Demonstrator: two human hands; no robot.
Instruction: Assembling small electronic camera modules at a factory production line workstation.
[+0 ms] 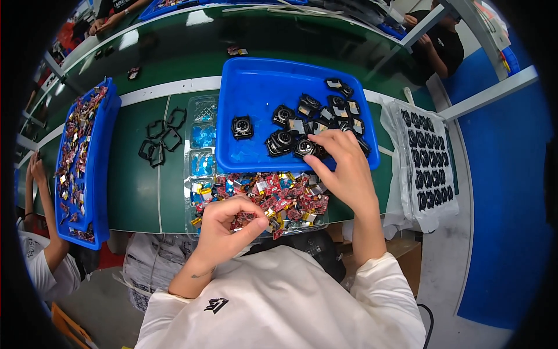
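My left hand (224, 227) is curled above the near edge of a heap of small parts, with a small red circuit board (244, 216) showing between thumb and fingers. Inside the blue tray (244, 81), my right hand (347, 171) reaches in from the right, its thumb and forefinger closed on the edge of a round-faced black watch case (304, 147). Several similar black cases lie bunched around it, some showing pale backs. A single black case (242, 127) sits apart on the tray's left side.
A clear blister tray (201, 136) under the blue one carries the heap of red boards (279, 192). Several black frames (156, 152) lie on the green table. At left stands a blue bin (102, 157) of boards; at right, a white tray (415, 168) of black parts. Other people work nearby.
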